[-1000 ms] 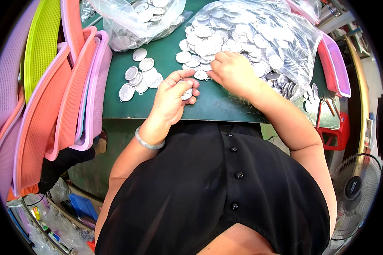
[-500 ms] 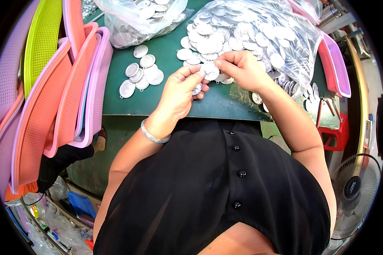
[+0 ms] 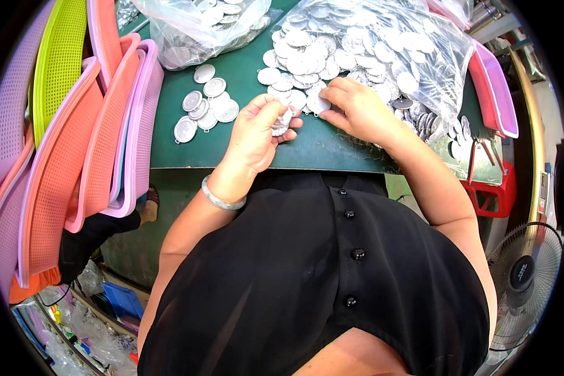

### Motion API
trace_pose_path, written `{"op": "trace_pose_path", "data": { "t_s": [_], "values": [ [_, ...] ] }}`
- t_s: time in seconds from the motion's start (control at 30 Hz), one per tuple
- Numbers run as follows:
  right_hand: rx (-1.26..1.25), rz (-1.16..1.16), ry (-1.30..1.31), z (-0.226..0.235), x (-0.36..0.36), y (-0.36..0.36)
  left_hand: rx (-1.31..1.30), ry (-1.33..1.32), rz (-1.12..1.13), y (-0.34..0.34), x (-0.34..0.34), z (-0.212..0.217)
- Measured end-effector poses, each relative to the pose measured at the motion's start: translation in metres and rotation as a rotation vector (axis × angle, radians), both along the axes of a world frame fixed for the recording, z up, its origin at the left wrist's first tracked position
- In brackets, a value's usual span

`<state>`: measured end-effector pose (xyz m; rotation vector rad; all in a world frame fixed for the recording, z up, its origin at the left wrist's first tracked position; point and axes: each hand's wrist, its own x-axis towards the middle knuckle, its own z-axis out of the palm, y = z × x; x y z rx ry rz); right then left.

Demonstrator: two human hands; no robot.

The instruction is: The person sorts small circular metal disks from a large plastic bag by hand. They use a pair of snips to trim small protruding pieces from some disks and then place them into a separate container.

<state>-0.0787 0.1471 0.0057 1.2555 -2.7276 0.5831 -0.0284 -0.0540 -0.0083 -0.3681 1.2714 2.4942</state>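
Observation:
My left hand is closed around a small stack of silvery round medals, held above the front of the green table. To its right, my right hand reaches the near edge of a large heap of similar medals. Its thumb and forefinger are apart, at the rim of one smooth-faced medal on the table; a firm grip does not show. Left of both hands lies a small group of medals with little loops on their rims.
A clear plastic bag covers part of the heap; another bag of medals stands at the back left. Stacked plastic baskets rise on the left. Pliers, a pink tray, a red stool and a fan are on the right.
My hands have moved apart. The medal pinched between them is now with the stack in my left hand, and my right hand has gone to the heap's edge.

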Motion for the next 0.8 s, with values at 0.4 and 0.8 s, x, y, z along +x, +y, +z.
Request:
{"op": "trace_pose_path", "data": {
  "t_s": [0.4, 0.8],
  "values": [
    [-0.473, -0.183, -0.780, 0.010, 0.000, -0.001, -0.039, 0.012, -0.093, 0.008, -0.001, 0.004],
    [0.038, -0.059, 0.055, 0.006, 0.013, 0.012, 0.014, -0.024, -0.056, 0.013, -0.001, -0.001]
  ]
}}
